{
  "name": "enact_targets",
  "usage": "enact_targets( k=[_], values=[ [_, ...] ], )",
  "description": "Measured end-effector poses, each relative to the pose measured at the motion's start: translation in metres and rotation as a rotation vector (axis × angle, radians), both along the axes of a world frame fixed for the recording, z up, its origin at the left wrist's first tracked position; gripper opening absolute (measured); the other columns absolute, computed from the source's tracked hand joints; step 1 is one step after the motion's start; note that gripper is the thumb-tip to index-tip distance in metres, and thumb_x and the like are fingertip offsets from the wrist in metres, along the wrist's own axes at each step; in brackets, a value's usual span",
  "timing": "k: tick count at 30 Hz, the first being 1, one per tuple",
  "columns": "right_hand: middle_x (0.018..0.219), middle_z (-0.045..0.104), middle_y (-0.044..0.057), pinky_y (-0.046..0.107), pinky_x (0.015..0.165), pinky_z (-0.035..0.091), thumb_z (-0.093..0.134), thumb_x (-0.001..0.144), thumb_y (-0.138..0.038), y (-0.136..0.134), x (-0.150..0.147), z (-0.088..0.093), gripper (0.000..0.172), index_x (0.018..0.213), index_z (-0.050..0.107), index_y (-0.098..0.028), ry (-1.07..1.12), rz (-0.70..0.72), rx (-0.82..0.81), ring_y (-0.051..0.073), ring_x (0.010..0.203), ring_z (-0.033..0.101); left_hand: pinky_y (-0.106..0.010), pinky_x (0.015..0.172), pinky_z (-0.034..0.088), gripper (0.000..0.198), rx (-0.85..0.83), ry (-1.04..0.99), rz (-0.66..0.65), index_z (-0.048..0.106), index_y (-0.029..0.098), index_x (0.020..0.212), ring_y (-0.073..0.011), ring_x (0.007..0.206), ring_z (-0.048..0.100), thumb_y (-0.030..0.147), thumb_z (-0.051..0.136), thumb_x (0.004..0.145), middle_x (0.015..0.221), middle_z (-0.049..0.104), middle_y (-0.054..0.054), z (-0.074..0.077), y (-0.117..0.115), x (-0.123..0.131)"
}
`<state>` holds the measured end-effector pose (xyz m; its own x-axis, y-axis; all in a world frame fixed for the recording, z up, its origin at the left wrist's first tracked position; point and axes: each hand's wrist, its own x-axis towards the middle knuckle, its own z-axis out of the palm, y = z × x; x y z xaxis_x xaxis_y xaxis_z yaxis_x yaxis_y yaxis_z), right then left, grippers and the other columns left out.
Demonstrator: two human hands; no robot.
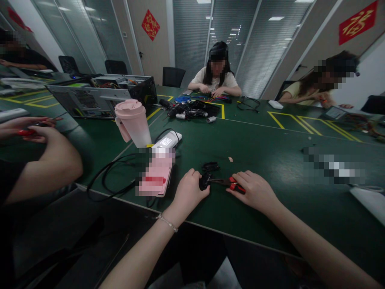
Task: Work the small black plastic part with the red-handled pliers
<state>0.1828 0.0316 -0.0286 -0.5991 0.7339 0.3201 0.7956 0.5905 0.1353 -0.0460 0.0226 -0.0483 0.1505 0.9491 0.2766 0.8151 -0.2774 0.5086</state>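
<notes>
My left hand (190, 189) is closed around a small black part (203, 182) near the front edge of the green table (270, 144). My right hand (254, 188) grips red-handled pliers (231, 184), whose dark jaws reach left and meet the black part. Another small black piece (210, 165) lies on the table just beyond my hands, with a tiny tan bit (230, 159) beside it.
A pink lidded cup (134, 122), a pink blurred item (156, 174), a white device (167, 140) and a black cable (110, 182) lie to the left. An open computer case (99, 94) stands far left. A cable pile (192, 109) sits mid-table. People sit left, opposite and right.
</notes>
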Motion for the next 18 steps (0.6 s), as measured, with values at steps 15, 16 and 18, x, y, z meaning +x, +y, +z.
enact_targets(
  k=[15, 16, 18],
  values=[
    [0.088, 0.059, 0.012, 0.031, 0.063, 0.042, 0.045, 0.081, -0.049, 0.0016, 0.0015, -0.0024, 0.042, 0.093, 0.061, -0.012, 0.014, 0.005, 0.008, 0.018, 0.073, 0.053, -0.028, 0.068, 0.046, 0.021, 0.000, 0.028, 0.016, 0.054, 0.017, 0.079, -0.0175, 0.075, 0.054, 0.033, 0.063, 0.069, 0.083, 0.051, -0.003, -0.0001, -0.0002, 0.0011],
    [0.090, 0.058, 0.013, 0.031, 0.063, 0.042, 0.045, 0.081, -0.049, 0.0010, 0.0013, -0.0022, 0.042, 0.093, 0.061, -0.012, 0.018, 0.001, 0.011, 0.018, 0.073, 0.053, -0.029, 0.068, 0.046, 0.021, 0.001, 0.031, 0.015, 0.054, 0.017, 0.079, -0.0175, 0.075, 0.054, 0.033, 0.063, 0.069, 0.083, 0.051, -0.003, 0.0004, -0.0003, 0.0011],
    [0.091, 0.058, 0.013, 0.029, 0.061, 0.042, 0.045, 0.080, -0.050, -0.0006, 0.0007, -0.0016, 0.042, 0.092, 0.061, -0.013, 0.026, -0.007, 0.004, 0.017, 0.071, 0.053, -0.028, 0.067, 0.046, 0.021, 0.000, 0.035, 0.012, 0.054, 0.017, 0.079, -0.0174, 0.074, 0.054, 0.033, 0.063, 0.069, 0.083, 0.051, -0.003, 0.0013, -0.0005, 0.0010]
  ],
)
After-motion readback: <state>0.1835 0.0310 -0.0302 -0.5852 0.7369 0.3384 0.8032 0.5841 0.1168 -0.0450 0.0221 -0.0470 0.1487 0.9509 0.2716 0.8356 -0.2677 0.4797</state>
